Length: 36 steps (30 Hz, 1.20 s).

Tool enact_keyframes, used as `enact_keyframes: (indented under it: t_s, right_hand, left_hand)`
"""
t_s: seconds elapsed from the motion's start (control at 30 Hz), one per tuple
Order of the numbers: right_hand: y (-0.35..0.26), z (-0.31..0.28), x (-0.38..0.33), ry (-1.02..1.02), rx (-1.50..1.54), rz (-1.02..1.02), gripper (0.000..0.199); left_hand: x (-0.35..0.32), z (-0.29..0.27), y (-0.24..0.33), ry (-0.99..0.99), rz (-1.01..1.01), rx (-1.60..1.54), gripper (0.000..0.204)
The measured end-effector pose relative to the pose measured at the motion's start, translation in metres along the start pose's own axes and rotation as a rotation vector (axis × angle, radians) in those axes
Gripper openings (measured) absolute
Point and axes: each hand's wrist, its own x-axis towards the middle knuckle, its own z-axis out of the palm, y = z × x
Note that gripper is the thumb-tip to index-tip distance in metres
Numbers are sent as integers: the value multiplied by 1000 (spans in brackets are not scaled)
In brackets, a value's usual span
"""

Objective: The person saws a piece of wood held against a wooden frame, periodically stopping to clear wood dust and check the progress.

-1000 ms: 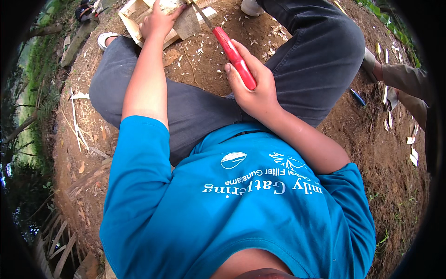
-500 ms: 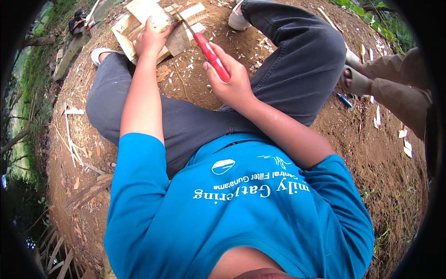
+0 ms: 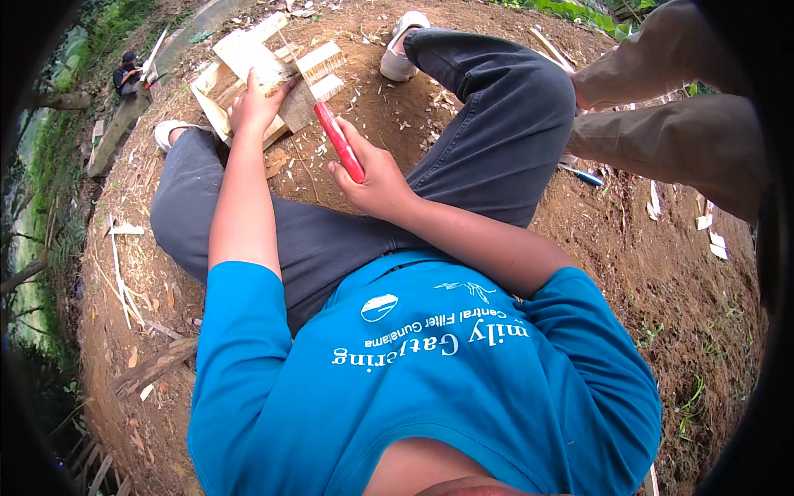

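Note:
My right hand [image 3: 370,169] is wrapped around the red handle of a hand saw [image 3: 339,142]. Its long thin blade shows nearly edge-on and runs up beside the pale wooden pieces. A wooden block with a row of comb-like cuts [image 3: 321,63] lies just right of the blade. My left hand [image 3: 253,112] grips a pale wooden board [image 3: 246,51], with the index finger stretched along it and the thumb out toward the blade. Its other fingers are mostly hidden. Under the board sit more wooden pieces [image 3: 207,103], stacked between my feet.
Wood chips lie over the brown soil. At right stand another person's legs in tan trousers [image 3: 670,145], near a blue-handled tool [image 3: 585,175]. A dry branch [image 3: 157,366] lies at left. Farther off, a person in dark clothes [image 3: 126,74] sits by a log.
My right hand has drawn the saw back toward me, so more blade shows. My left hand stays on the wood. The nearby person's legs have shifted, and my view has tilted slightly.

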Motion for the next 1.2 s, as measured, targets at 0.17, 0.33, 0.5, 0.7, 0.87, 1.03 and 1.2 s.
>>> enact_keyframes:
  t_s: [0.17,0.33,0.5,0.7,0.87,1.03,1.2]
  right_hand:
    - [13,1,1,40,-43,-54,69]
    - [15,4,-5,58,-139,-109,70]
    - [13,2,-5,23,-114,-43,70]
    - [21,2,-3,33,-146,-74,71]
    - [18,2,-1,34,-121,-128,73]
    - [15,-3,-4,-18,-159,-85,76]
    - [12,6,-7,-43,-95,-62,81]
  left_hand:
    - [6,-5,4,-79,-36,-10,113]
    - [3,-6,-1,-116,3,-36,108]
    - [8,-1,-5,-96,3,-53,110]
    - [4,-2,-4,-94,23,-79,109]
    - [8,4,-12,-40,40,-67,110]
    - [6,8,-17,11,106,-99,106]
    - [5,7,-16,26,122,-87,105]
